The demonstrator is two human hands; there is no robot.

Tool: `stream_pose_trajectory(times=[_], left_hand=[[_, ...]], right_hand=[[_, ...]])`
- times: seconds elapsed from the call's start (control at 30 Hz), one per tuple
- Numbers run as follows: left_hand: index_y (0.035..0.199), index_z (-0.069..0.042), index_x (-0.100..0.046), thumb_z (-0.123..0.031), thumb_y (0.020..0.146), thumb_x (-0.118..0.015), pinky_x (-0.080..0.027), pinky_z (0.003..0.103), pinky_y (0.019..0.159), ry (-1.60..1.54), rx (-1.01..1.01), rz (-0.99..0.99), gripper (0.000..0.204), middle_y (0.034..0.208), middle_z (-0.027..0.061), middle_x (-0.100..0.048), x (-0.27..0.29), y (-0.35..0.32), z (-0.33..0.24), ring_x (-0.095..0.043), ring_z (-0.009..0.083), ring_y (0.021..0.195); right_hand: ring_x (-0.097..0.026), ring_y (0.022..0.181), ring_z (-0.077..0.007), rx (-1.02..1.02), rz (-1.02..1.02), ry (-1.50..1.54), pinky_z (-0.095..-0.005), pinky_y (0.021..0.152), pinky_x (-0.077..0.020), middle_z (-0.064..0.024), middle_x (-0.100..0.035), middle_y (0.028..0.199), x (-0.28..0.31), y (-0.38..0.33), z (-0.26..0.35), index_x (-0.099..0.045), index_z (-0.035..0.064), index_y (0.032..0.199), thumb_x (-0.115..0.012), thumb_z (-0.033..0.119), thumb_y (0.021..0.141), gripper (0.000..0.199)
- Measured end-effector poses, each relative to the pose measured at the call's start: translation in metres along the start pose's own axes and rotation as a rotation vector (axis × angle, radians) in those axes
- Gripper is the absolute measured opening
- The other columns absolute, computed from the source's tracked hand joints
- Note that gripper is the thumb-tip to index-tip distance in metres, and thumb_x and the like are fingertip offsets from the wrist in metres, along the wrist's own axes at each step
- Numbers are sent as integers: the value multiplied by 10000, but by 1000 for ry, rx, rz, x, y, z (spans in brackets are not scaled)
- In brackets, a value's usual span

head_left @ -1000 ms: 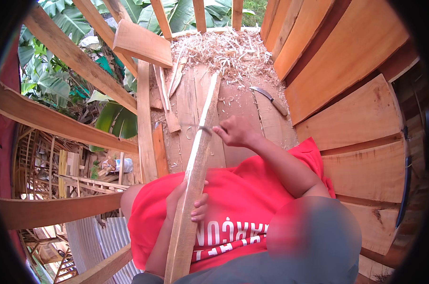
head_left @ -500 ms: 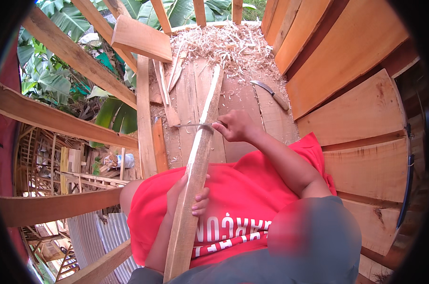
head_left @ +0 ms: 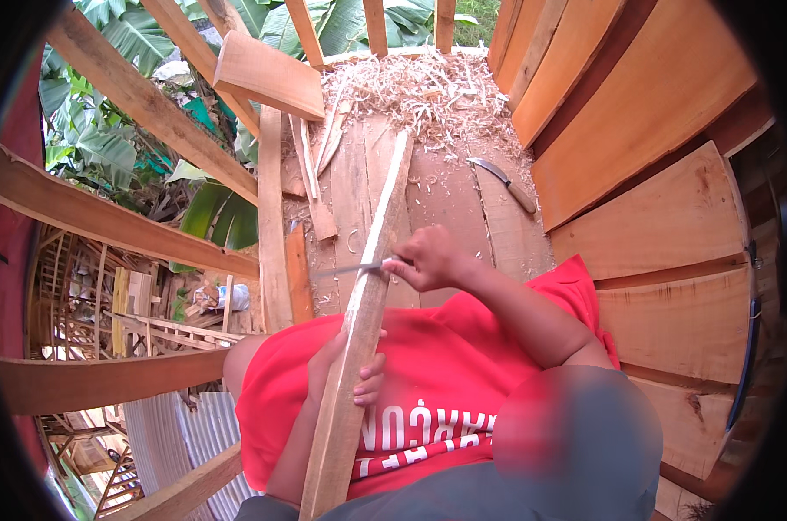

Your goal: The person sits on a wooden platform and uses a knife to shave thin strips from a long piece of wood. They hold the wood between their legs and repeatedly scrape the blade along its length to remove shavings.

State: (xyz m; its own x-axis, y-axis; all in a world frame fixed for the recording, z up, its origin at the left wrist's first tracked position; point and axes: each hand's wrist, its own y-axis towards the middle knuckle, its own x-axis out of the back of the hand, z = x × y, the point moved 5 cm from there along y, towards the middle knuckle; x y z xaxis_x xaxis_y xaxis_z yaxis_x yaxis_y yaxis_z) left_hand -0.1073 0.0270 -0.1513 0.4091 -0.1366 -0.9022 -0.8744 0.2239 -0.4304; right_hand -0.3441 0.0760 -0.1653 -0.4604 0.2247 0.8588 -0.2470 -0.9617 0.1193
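Note:
A long squared length of wood slants from my lap up toward the floorboards, one edge showing a pale, freshly cut strip. My left hand is wrapped round its lower half, with fingers curling over the right side. My right hand is closed in a grip on a knife, whose thin blade lies crosswise on the pale edge and sticks out to the left. The knife's handle is hidden in my fist.
A second, curved knife with a wooden handle lies on the floorboards at right. Wood shavings are heaped at the far end. A thick wooden block sits far left, near slatted railings. Upright planks line the right side.
My right hand has drawn the knife toward me along the wood, closer to my left hand. My left hand keeps its hold. The view has shifted slightly.

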Motion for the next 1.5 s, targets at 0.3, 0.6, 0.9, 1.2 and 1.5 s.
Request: stream_pose_trajectory(times=[0.3,0.6,0.9,1.2,1.5], left_hand=[[1411,-34,-395,-501,1021,-410,-422,301,439,56,8,5,609,780,97,-461,6,1,-3,-448,175,514],[1409,-32,-408,-497,1008,-441,-425,300,440,80,4,-42,616,770,94,-461,5,0,-1,-458,171,521],[1424,-39,-388,-506,1002,-447,-429,295,443,131,9,-91,633,762,84,-464,4,1,-1,-464,166,510],[1426,-35,-380,-486,1012,-434,-436,298,441,151,13,-114,615,768,91,-479,4,0,0,-472,170,503],[1390,-31,-406,-487,1007,-441,-435,308,437,136,9,-140,597,750,93,-479,3,-3,1,-475,171,497]], right_hand=[[-637,589,-395,10,-23,-39,-514,574,-490,-167,-622,606,0,2,-10,-639,89,664,-518,510,967,533],[-655,613,-377,-4,-20,-50,-494,594,-513,-151,-630,605,-1,1,-2,-678,99,707,-513,505,970,511],[-662,628,-380,30,-45,-42,-491,599,-516,-152,-625,602,-6,-1,-15,-658,101,697,-525,512,963,508],[-606,524,-375,22,-175,-6,-482,511,-459,-136,-569,527,-2,2,-37,-600,122,642,-557,500,945,486],[-631,556,-365,-43,-168,-52,-478,526,-482,-123,-591,553,-2,5,-49,-611,128,679,-542,502,952,468]])
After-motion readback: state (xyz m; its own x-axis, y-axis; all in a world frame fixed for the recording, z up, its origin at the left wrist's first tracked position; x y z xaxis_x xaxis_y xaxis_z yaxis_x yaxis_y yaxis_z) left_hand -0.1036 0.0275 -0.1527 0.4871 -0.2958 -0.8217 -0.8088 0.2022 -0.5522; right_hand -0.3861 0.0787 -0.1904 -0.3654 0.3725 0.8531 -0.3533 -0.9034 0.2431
